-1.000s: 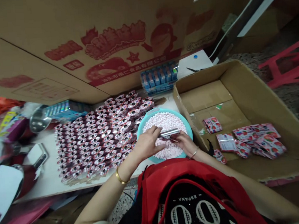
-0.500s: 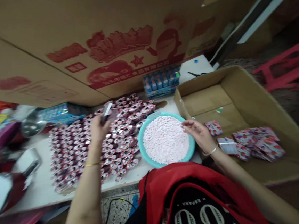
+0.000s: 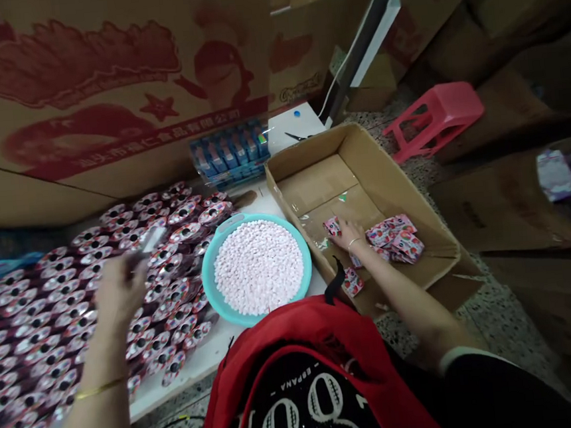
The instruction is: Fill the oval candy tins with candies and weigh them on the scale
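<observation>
In the head view my left hand (image 3: 122, 288) is closed, blurred, above rows of upright printed packets (image 3: 73, 302) with dark openings on top. From its fingers sticks a pale, shiny strip (image 3: 154, 239); what it belongs to is too smeared to name. My right hand (image 3: 350, 233) reaches into an open cardboard box (image 3: 397, 177), its fingers on a small red-and-white printed packet (image 3: 332, 226). More printed packets (image 3: 395, 236) lie in a loose pile in the box, to the right of that hand. Between my hands stands a turquoise basin (image 3: 209, 280) full of small white candies (image 3: 259, 266).
Shrink-wrapped blue boxes (image 3: 230, 153) sit behind the basin, with scissors (image 3: 298, 135) on a white surface beside them. A large printed carton (image 3: 119, 88) walls off the back. At the right stand a pink stool (image 3: 437, 117) and further cartons (image 3: 529, 199).
My right hand has moved from the basin's right edge into the cardboard box and onto a printed packet. My left hand stays over the packet rows. The view has turned to the right.
</observation>
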`<state>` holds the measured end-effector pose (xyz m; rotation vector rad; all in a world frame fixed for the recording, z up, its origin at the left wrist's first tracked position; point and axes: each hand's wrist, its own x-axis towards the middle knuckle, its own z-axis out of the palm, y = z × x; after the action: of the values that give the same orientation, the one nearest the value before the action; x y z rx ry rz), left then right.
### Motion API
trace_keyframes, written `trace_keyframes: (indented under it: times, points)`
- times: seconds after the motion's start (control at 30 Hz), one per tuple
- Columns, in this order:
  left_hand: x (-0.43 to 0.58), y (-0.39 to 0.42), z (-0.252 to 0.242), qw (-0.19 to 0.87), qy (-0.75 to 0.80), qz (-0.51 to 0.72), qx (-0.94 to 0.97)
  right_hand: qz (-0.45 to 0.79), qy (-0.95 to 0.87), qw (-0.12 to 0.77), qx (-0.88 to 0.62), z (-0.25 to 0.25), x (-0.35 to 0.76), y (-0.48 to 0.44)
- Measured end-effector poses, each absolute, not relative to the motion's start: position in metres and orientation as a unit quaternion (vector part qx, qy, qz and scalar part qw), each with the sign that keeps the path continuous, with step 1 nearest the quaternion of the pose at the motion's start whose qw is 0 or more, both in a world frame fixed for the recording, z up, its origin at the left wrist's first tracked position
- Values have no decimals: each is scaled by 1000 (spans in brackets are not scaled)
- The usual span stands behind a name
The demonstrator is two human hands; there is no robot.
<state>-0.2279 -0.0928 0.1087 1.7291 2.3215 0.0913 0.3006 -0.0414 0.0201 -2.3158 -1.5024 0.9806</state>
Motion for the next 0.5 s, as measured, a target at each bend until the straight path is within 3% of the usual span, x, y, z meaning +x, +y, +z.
trace_keyframes:
  times: [0.1,0.17,0.37,0.5]
  points:
    - [-174,-104,104,320,607,0,727,376,-493,142,-772,14,286,-35]
    - [-136,-118,89,378,570,-76,726,410,-477,174,-758,20,282,-33]
    - [-52,-148,22,370,615,-69,693,630,-251,430,-596,79,276,-48]
    - [-15,-140,-11,365,632,7,683,681,-224,441,-540,119,258,-69]
